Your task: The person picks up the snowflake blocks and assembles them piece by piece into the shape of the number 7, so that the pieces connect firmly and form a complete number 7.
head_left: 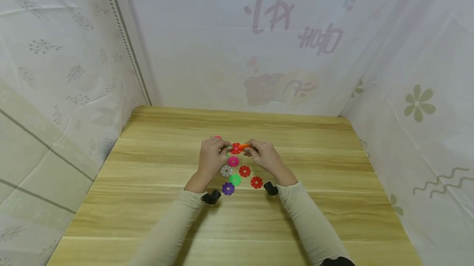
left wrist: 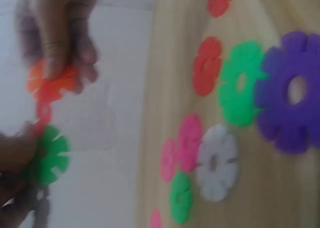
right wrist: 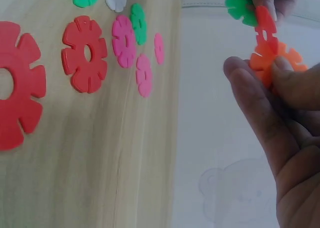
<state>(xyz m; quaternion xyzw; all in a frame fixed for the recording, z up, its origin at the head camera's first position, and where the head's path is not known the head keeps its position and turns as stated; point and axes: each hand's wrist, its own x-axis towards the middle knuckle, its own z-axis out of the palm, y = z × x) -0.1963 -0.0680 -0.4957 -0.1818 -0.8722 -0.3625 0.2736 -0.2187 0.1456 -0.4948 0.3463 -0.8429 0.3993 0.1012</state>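
Note:
Above the table, three slotted plastic flower discs are linked in a short chain. My left hand [head_left: 212, 155] pinches the green disc [left wrist: 54, 155] at one end. At the other end, the thumb and fingers of my right hand [head_left: 266, 157] grip the orange disc [right wrist: 267, 63]. Between them sits the red disc [right wrist: 265, 25], edge-joined to the orange one and meeting the green one. Just how deep the slots are pushed together is too small to tell. In the head view the fingers hide most of the green disc.
Below the hands, loose flower discs lie flat on the wooden table [head_left: 155, 175]: purple [head_left: 228, 188], green [head_left: 235, 179], white [head_left: 226, 171], pink [head_left: 233, 161], a red one [head_left: 245, 171] and another red one [head_left: 256, 182]. Patterned cloth [head_left: 207, 52] hangs around the table.

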